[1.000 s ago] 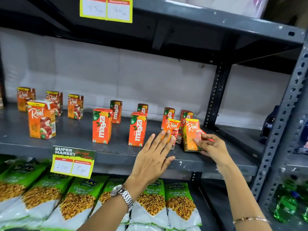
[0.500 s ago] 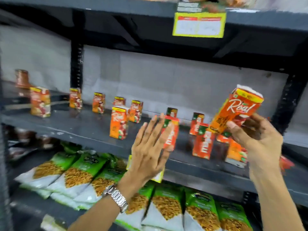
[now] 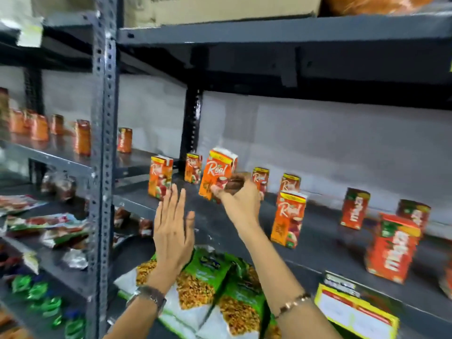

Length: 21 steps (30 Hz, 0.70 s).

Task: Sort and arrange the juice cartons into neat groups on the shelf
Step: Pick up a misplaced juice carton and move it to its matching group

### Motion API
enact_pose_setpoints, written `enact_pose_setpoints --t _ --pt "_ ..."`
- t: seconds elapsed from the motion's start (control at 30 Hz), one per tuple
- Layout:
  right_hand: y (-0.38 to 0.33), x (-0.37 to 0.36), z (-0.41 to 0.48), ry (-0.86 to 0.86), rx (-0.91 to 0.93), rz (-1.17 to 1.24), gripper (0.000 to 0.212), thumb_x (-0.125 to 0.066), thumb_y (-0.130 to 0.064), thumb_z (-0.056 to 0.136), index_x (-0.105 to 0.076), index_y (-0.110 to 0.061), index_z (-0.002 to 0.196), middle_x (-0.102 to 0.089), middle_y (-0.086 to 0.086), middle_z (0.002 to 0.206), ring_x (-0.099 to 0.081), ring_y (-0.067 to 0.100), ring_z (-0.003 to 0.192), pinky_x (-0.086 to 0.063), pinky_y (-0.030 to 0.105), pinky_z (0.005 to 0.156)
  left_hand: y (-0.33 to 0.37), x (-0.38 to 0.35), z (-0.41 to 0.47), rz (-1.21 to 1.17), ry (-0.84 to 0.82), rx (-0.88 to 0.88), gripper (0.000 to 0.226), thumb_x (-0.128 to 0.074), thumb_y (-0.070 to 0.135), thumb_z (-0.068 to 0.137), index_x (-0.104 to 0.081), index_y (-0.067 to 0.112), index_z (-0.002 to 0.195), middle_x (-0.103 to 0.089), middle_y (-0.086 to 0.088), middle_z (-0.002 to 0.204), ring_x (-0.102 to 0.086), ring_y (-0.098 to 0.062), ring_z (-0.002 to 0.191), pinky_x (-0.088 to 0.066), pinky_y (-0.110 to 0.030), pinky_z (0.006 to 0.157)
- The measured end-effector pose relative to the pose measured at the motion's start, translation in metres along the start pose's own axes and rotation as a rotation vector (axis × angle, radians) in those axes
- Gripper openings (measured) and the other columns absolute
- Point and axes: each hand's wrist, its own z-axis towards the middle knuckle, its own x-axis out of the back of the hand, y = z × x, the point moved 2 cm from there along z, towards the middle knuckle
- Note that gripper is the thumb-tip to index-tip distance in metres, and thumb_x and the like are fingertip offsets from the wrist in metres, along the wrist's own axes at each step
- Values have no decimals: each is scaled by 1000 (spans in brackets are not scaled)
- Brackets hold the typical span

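My right hand (image 3: 238, 200) grips an orange Real juice carton (image 3: 216, 173), tilted, in the air above the grey shelf (image 3: 244, 231). My left hand (image 3: 172, 231) hovers flat and open in front of the shelf edge, holding nothing. Several Real cartons stand on the shelf: one at the left (image 3: 160, 177), one behind it (image 3: 193, 168), two further back (image 3: 289, 183) and one nearer (image 3: 288, 220). Red Maaza cartons (image 3: 391, 248) stand at the right, one of them (image 3: 354, 208) further back.
A perforated grey upright post (image 3: 102, 143) splits this bay from the left one, where blurred orange cartons (image 3: 83, 137) stand. Green snack bags (image 3: 203, 285) lie on the shelf below. A yellow price tag (image 3: 354, 314) hangs at the shelf edge. A cardboard box (image 3: 215, 7) sits overhead.
The view has swung left along the shelf. My right hand has carried the Real carton leftward toward the other Real cartons. My left hand stays open and raised.
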Motion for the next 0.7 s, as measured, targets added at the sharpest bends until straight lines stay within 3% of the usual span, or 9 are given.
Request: enact_pose_setpoints --t 0.07,0.13,0.27,0.4,0.53,0.6,0.7 --pt "16 -7 7 -33 -68 -103 40 -76 -27 64 -56 -17 97 -70 8 100 -63 29 98 -49 43 88 5 -10 -6 -4 -53 -44 56 -20 40 99 -31 7 142 -29 -11 150 -19 -16 141 -14 -32 115" --pt "23 -88 42 -50 -76 -171 45 -75 -26 66 -56 -13 105 -69 11 105 -61 31 102 -48 39 88 -65 -26 26 -5 -85 -14 56 -19 41 99 -29 8 143 -26 -9 151 -15 -13 142 -13 -30 114" --pt "36 -88 52 -84 -133 -197 47 -77 -23 65 -57 -12 106 -69 11 107 -62 29 103 -48 36 89 -60 -29 31 2 -80 -53 54 -20 39 99 -24 11 145 -23 -7 152 -14 -14 142 -14 -31 114" --pt "37 -90 53 -102 -149 -183 47 -79 -24 64 -58 -13 105 -69 10 109 -62 28 105 -49 42 93 -64 -26 37 20 -56 -60 54 -18 39 99 -22 12 145 -22 -8 153 -12 -13 143 -12 -30 115" --pt "29 -82 44 -108 -101 -192 51 -76 -23 70 -56 -9 115 -67 11 115 -60 26 109 -47 42 96 -58 -22 33 -12 -22 -56 56 -15 41 100 -22 10 145 -21 -9 153 -11 -12 143 -9 -28 115" --pt "17 -69 35 -91 -37 -151 52 -73 -17 74 -54 -10 122 -66 9 117 -61 20 107 -52 33 90 -51 -19 30 -66 36 -32 56 -15 42 99 -20 11 145 -20 -9 153 -13 -14 143 -10 -28 116" --pt "-15 -32 17 -57 118 0 49 -71 -11 75 -54 -12 121 -64 -3 111 -57 -3 89 -46 3 72 -21 -19 23 -169 114 -12 54 -16 41 100 -19 13 145 -20 -7 153 -15 -16 143 -13 -31 116"
